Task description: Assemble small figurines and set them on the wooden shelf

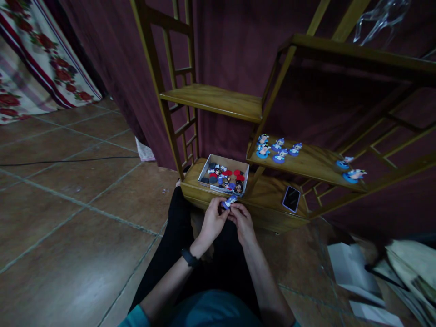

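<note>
Between my two hands, just in front of the shelf unit, is a small purple-and-white figurine (229, 202) on a round purple base. My left hand (214, 218) grips it by the base side, fingers closed. The fingers of my right hand (242, 219) are bent around its lower right, also closed on it. Right behind the figurine, a shallow cardboard box (245, 175) holds a jumble of small figurines and round bases in red, black, purple and white. Similar purple figurines (280, 156) stand on the shelf to the right, beside blue-based ones (263, 151).
The wooden shelf unit (211, 101) rises in front of me. Two more blue-based figurines (354, 175) stand at the shelf's right end. A phone (291, 199) lies on the bottom board. White box pieces (354, 268) lie on the floor at right. A clear ornament (381, 18) sits up high.
</note>
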